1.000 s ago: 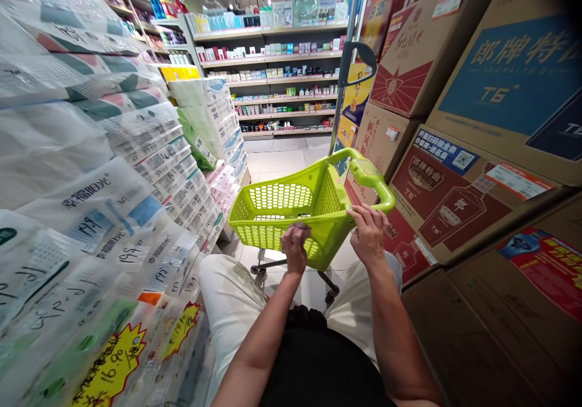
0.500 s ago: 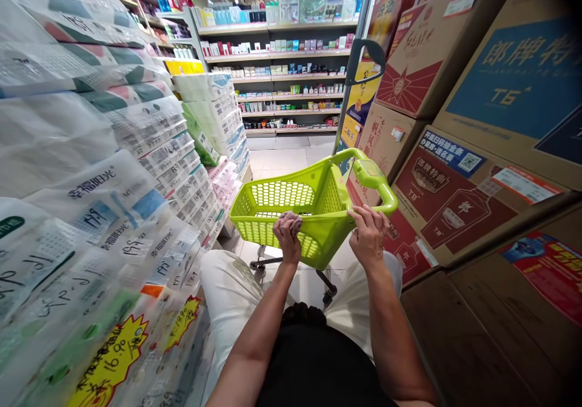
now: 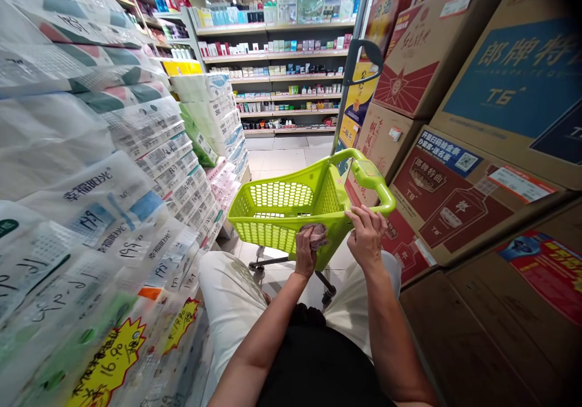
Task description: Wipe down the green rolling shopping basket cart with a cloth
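Note:
A lime-green shopping cart point(image 3: 273, 196) with a perforated basket stands in front of me, its handle end toward the right. My left hand point(image 3: 306, 250) is closed on a crumpled greyish-pink cloth point(image 3: 318, 235), pressed against the outside of the basket's near wall. My right hand point(image 3: 366, 237) grips the basket's rim just below the cart handle point(image 3: 386, 198), fingers curled over the edge. The inside of the basket shows only in part, and the cart's dark wheels point(image 3: 329, 295) rest on the floor between my legs.
Stacked packs of tissue paper point(image 3: 95, 213) with handwritten price tags line the left side. Cardboard cartons point(image 3: 454, 195) rise close on the right. A grey pole with a dark handle point(image 3: 364, 61) stands behind the cart. Shelves of boxed goods point(image 3: 277, 70) cross the far end beyond the tiled floor point(image 3: 291, 155).
My left hand has slid the cloth to the right and down, from the rim onto the basket's near side wall. My right hand keeps its hold on the rim.

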Tool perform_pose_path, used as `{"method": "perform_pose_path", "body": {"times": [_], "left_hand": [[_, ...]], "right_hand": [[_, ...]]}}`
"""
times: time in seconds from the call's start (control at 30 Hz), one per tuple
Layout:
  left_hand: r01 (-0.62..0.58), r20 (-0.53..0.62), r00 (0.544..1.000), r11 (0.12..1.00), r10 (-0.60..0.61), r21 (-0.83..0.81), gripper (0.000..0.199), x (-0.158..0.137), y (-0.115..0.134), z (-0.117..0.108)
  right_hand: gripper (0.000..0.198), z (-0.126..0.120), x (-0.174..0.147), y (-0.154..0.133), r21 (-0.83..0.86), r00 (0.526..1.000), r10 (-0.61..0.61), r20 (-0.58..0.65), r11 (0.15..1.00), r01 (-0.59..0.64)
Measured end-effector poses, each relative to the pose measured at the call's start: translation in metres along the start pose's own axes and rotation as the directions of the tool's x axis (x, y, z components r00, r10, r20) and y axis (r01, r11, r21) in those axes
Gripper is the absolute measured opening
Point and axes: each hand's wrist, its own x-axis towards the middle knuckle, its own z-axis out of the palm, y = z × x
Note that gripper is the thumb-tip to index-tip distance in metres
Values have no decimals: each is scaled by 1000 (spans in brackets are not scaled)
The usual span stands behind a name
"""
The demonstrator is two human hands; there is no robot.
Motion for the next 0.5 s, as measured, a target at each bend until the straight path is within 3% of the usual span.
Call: {"method": "perform_pose_path", "body": {"times": [0.13,0.23,0.33,0.5], "left_hand": [[33,-41,999,999,-34,-15,35,6,18,-9],[15,61,998,977,-2,-214,38,9,29,-16],[145,139,985,911,-98,-386,39,6,29,-16],[372,111,928,904,-356,-212,48,-12,6,-5]], "right_hand": [[52,-1,0,-1,-13,1000,-12,-7,1000,12],[51,-1,1,-2,-20,1000,-10,0,1000,10],[50,-3,2,-3,-20,1000,-5,-6,1000,5],[53,-4,3,-4,1,1000,-4,-4,1000,4]]}}
